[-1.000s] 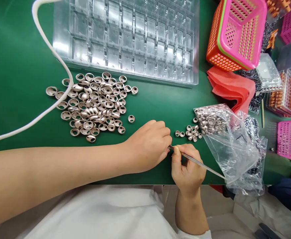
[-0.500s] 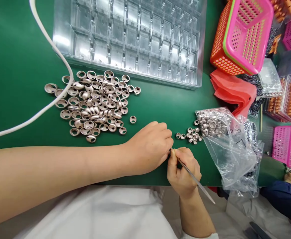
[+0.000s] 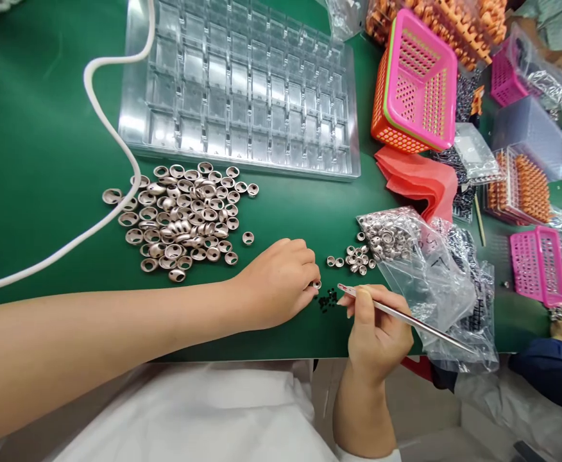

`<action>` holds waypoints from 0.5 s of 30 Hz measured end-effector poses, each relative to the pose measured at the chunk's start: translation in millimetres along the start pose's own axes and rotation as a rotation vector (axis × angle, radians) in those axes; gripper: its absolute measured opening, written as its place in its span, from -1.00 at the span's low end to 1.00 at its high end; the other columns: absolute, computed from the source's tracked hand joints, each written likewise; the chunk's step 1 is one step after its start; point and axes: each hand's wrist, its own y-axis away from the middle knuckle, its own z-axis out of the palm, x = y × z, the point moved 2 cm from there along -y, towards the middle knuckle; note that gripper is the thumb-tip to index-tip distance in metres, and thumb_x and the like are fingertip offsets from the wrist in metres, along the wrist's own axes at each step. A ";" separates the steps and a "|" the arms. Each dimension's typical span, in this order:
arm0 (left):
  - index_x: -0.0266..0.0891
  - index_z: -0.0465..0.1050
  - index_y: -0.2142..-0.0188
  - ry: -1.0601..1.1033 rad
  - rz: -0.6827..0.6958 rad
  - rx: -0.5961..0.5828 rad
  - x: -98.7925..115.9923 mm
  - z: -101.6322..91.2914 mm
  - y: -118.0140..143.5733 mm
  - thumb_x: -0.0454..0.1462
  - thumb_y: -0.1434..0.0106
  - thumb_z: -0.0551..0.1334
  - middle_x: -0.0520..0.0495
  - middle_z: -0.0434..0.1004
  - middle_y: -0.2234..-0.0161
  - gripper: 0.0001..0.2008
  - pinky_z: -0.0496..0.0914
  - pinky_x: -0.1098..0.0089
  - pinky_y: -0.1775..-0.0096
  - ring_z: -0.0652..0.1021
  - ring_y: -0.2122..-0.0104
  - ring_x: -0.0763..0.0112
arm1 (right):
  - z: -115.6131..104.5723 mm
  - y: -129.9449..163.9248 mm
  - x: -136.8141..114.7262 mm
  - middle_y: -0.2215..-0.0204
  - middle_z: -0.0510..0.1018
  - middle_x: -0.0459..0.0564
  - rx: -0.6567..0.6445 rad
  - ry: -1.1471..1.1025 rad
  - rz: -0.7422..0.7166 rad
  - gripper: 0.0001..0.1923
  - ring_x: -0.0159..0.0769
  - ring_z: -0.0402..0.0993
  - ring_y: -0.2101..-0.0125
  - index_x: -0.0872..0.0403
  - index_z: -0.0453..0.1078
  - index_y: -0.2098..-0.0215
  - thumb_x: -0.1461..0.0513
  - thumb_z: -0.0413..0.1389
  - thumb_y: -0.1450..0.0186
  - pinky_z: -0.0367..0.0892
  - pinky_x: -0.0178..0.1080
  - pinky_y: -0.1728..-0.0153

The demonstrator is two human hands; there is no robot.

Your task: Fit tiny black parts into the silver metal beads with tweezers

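The left hand [image 3: 281, 282] rests on the green table [image 3: 35, 147] with its fingers curled, thumb and fingertips pinching one small metal ring [image 3: 316, 284] so that the ring's opening seems to face the other hand. The right hand [image 3: 374, 333] is closed around slim metal tweezers [image 3: 396, 313] in a pen-like grip; the tip points left toward a little cluster of tiny black parts [image 3: 328, 299] lying on the table between the two hands, just below the pinched ring. Whether the tweezer tip holds anything is too small to tell. Both wrists sit at the table's near edge, which likely steadies such fine handling.

Beyond the left hand's knuckles and to its left lies a loose heap of larger cup-shaped metal caps [image 3: 185, 218], spread flat so single pieces can be picked out. A white cable [image 3: 112, 135] curves along the far left of that heap. Further away stands a clear plastic tray [image 3: 242, 90] with rows of compartments, none visibly filled. Just beyond the right hand sits a small group of metal rings [image 3: 355, 258], spilled from the mouth of a clear plastic bag [image 3: 425, 269] to its right, within easy reach. Past the bag are a folded red cloth [image 3: 420, 179] and a pink basket [image 3: 418, 83] nested in an orange one.
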 end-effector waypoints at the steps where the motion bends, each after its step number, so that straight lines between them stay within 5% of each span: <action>1: -0.26 0.60 0.29 0.007 -0.001 -0.002 -0.3 -0.5 0.0 -0.34 -0.32 0.30 -0.03 0.54 0.35 -0.92 0.24 0.27 0.22 0.45 0.26 0.29 | -2.3 -0.3 -0.9 0.46 0.54 -0.13 0.014 -0.032 0.027 -0.92 -0.38 0.53 0.50 0.04 0.38 0.23 0.35 0.13 -0.37 0.39 -0.33 0.57; 9: -0.27 0.61 0.26 0.015 0.000 -0.030 0.2 -3.2 2.9 -0.34 -0.33 0.31 -0.03 0.52 0.36 -0.93 0.24 0.27 0.24 0.43 0.29 0.30 | -12.3 8.5 8.7 0.39 0.57 -0.08 0.007 -0.088 0.230 -0.92 -0.38 0.55 0.46 0.05 0.42 0.25 0.26 0.09 -0.42 0.34 -0.34 0.58; 15: -0.28 0.60 0.23 0.017 0.010 -0.026 0.2 -4.6 2.6 -0.35 -0.33 0.31 -0.03 0.52 0.35 -0.93 0.26 0.27 0.24 0.44 0.28 0.30 | -8.5 11.7 17.8 0.37 0.59 -0.05 0.052 -0.106 0.235 -0.88 -0.37 0.54 0.46 0.05 0.44 0.22 0.24 0.06 -0.44 0.33 -0.33 0.58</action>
